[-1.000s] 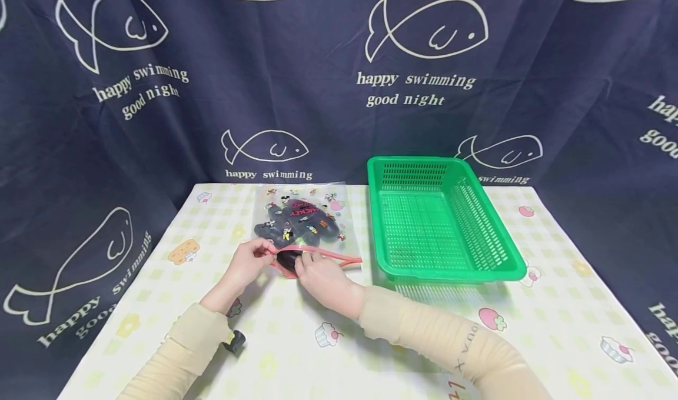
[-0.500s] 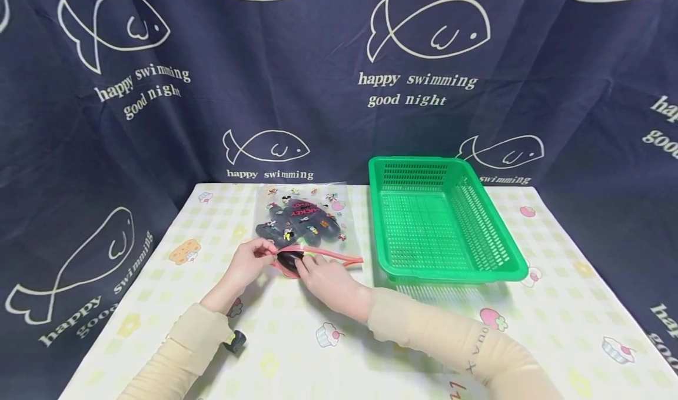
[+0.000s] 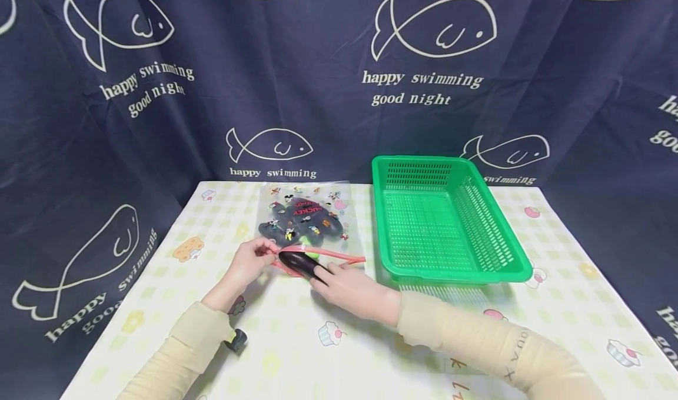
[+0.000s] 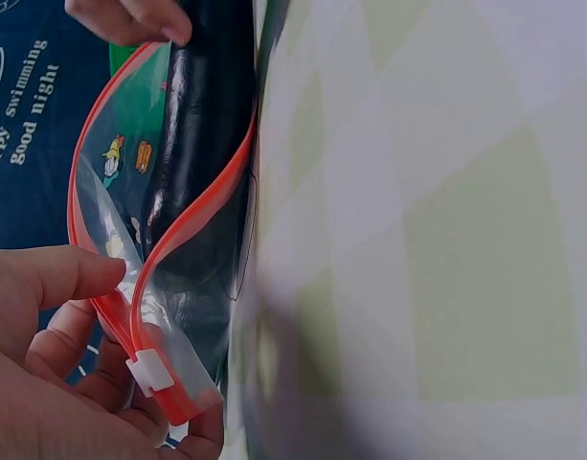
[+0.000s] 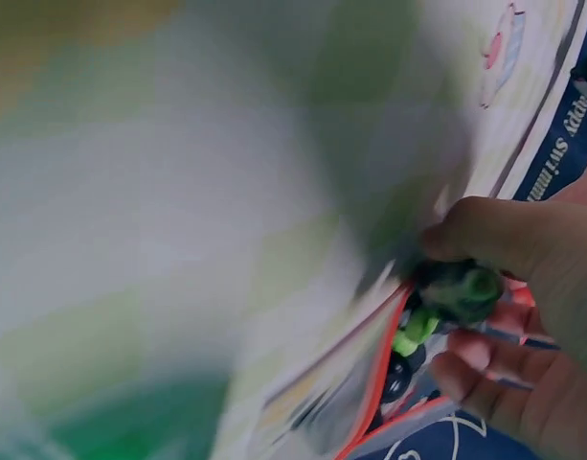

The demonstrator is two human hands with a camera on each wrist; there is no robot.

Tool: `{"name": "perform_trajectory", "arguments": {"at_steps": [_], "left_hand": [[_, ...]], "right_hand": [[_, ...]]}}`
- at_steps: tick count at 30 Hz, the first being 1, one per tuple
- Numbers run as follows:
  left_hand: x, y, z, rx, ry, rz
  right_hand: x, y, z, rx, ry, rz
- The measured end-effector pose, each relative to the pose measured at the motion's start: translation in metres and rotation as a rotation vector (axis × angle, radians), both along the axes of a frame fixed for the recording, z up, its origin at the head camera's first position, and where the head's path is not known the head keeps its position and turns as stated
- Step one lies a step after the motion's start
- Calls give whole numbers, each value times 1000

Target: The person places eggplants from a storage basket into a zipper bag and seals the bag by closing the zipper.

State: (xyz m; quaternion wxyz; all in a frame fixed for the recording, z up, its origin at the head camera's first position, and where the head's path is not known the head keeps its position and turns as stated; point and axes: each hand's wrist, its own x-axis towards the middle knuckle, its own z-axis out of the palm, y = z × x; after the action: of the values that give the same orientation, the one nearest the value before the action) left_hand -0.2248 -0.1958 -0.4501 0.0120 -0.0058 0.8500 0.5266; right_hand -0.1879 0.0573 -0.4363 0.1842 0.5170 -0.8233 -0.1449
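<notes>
A clear zip bag (image 3: 346,226) with red zip edges and cartoon prints lies on the table. Several dark, rounded things and a bit of bright green show inside. My left hand (image 3: 251,262) pinches the left end of the bag's mouth, near a white slider (image 4: 151,371). Out of the open mouth sticks a dark purple eggplant (image 3: 298,264), partly in the bag. My right hand (image 3: 352,289) grips the eggplant's outer end. In the right wrist view its green stem end (image 5: 480,287) shows between thumb and fingers.
A green plastic basket (image 3: 382,250) with slotted walls stands right of the bag. Pale checked cloth (image 3: 281,341) covers the table. A dark blue fish-print curtain (image 3: 339,106) hangs behind. A small black object (image 3: 238,340) is by the left wrist.
My right hand has moved right and slightly towards me, drawing the eggplant further out of the bag's mouth. The left hand keeps its hold on the bag's corner.
</notes>
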Motion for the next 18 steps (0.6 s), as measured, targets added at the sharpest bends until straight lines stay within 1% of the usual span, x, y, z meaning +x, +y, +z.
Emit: {"name": "perform_trajectory", "arguments": {"at_steps": [3,7,12,18], "left_hand": [[0,0,0,7,-2,1],[1,1,0,11,-2,4],[0,1,0,10,-1,4],[0,0,0,2,3,4]], "right_hand": [[-1,6,2,7,5,22],[-2,12,4,-8,-13,41],[-3,16,6,-17,-4,70],[-2,21,7,-32,-26,64]]}}
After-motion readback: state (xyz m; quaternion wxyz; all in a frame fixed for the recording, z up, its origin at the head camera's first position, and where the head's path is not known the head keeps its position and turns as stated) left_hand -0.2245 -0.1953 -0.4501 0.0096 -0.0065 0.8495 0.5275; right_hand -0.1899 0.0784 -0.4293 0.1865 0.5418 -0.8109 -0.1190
